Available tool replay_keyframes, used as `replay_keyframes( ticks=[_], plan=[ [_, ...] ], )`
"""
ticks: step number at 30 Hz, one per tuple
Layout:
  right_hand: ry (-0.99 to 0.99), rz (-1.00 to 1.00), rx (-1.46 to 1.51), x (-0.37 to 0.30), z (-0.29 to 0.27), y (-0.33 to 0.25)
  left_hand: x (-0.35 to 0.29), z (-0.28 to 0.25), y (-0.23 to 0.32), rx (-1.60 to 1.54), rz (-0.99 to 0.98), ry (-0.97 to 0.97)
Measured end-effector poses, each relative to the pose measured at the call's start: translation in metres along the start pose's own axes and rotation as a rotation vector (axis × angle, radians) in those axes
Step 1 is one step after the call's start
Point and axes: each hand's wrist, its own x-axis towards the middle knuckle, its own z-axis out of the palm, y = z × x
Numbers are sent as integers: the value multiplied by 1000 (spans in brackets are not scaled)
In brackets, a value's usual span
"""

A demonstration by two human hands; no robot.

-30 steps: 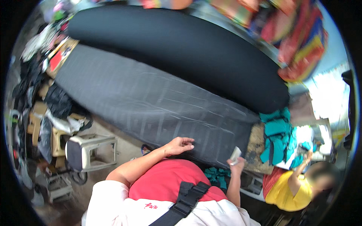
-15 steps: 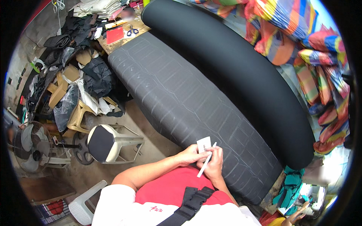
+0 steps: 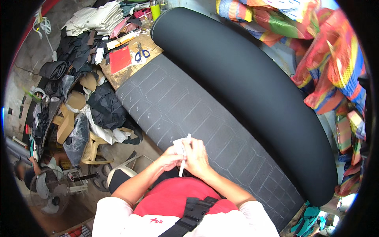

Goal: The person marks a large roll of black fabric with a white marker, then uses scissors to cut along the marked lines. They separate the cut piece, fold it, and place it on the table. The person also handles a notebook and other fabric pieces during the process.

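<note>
Both hands meet in front of my red and white shirt, above the near edge of a dark grey fabric (image 3: pixel 185 104) marked with pale lines. My left hand (image 3: pixel 169 158) is closed on a small white card (image 3: pixel 178 146), which sticks up past its fingertips. My right hand (image 3: pixel 197 156) grips a slim white stick (image 3: pixel 181 169), pen-like in shape, standing nearly upright between the hands. Its fingers also press close to the card. Whether they touch it, I cannot tell.
A thick black fabric roll (image 3: pixel 252 83) lies along the table's far side. Blue-handled scissors (image 3: pixel 141 55) and a red sheet (image 3: pixel 120 60) sit at the far left end. Left of me are a partly hidden stool (image 3: pixel 118 175), a fan (image 3: pixel 50 191) and another person (image 3: pixel 29 172). Colourful sacks hang right.
The view has shifted, and my hands now appear further left and slightly higher. The white stick has tipped more upright. My body now covers part of the stool.
</note>
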Motion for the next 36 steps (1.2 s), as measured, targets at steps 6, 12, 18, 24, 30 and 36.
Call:
replay_keyframes(
  ticks=[6, 12, 18, 24, 30, 36],
  plan=[
    [-129, -51, -47, 135, 55, -6, 33, -69, 92, -134, 138, 389],
    [-232, 73, -189, 285, 117, -22, 102, -184, 214, 12, 168, 545],
    [-118, 287, 158, 431, 170, -6, 176, -330, 429, 449, 554, 606],
    [94, 569, 5, 511, 223, 28, 229, -390, 500, 1501, 393, 753],
    [-27, 694, -127, 535, 240, 26, 217, -386, 456, 2087, 188, 897],
    [-74, 731, -259, 556, 239, 29, 217, -381, 462, 2050, 143, 896]
  ],
)
